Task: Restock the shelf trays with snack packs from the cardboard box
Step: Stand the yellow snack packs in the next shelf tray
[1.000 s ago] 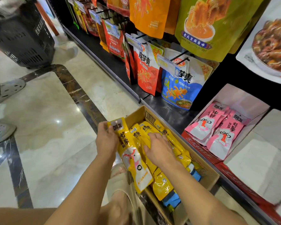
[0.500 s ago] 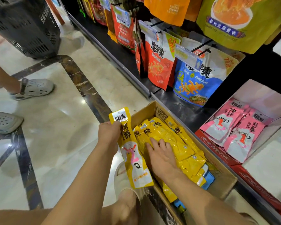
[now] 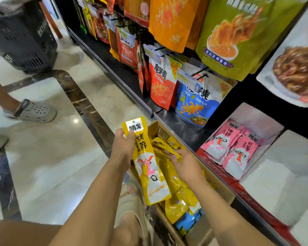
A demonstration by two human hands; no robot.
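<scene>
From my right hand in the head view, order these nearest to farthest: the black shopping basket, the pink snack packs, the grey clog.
1. Pink snack packs, in the shelf tray just right of the right hand.
2. Grey clog, well off to the left.
3. Black shopping basket, far upper left, beyond the clog.

One wide-angle camera, worn on the person's head, looks forward and steeply down from close above the cardboard box point(image 3: 220, 190) on the floor point(image 3: 43, 166). The shelf point(image 3: 167, 114) runs along the right side, its lines bowed towards the frame's edges.
</scene>
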